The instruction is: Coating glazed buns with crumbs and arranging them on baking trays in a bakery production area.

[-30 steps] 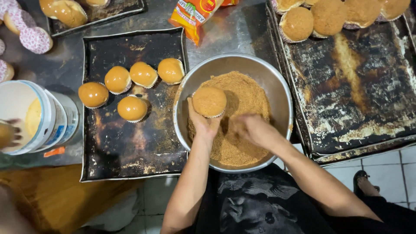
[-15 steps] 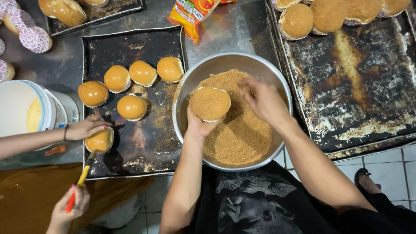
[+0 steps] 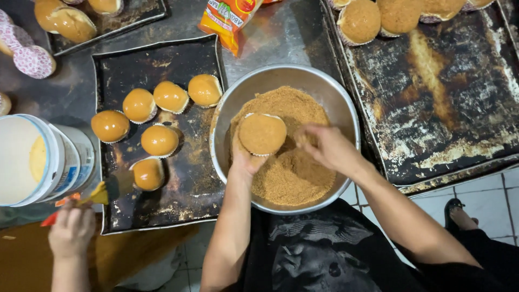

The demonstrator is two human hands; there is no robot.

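Over a steel bowl (image 3: 346, 108) of brown crumbs (image 3: 292, 173), the left hand (image 3: 246, 157) closes from below on a crumb-coated bun (image 3: 262, 133), fingers cupped under its paper base. The bun sits on top of that grip with its round, coated top facing up toward the camera; being nearly round, it shows no clear long axis. Just to the right of it, the right hand (image 3: 327, 147) is bunched with its fingertips turned down into the crumbs; whether it pinches any cannot be told.

Left of the gripped bun, beyond the bowl's rim, a dark baking tray (image 3: 189, 184) carries six glossy uncoated buns (image 3: 159, 140). At that tray's near-left corner, another person's hand (image 3: 70, 230) holds a brush with a yellow and red handle (image 3: 81, 203), its bristles close beside the nearest bun. Further left stands a white tub (image 3: 54, 162) lying on its side with yellowish contents.

Right of the bowl lies a larger, scorched tray (image 3: 448, 108), with more coated buns (image 3: 359, 21) along its far edge. Beyond the bowl, an orange packet (image 3: 227, 21) rests on the metal table (image 3: 286, 43).
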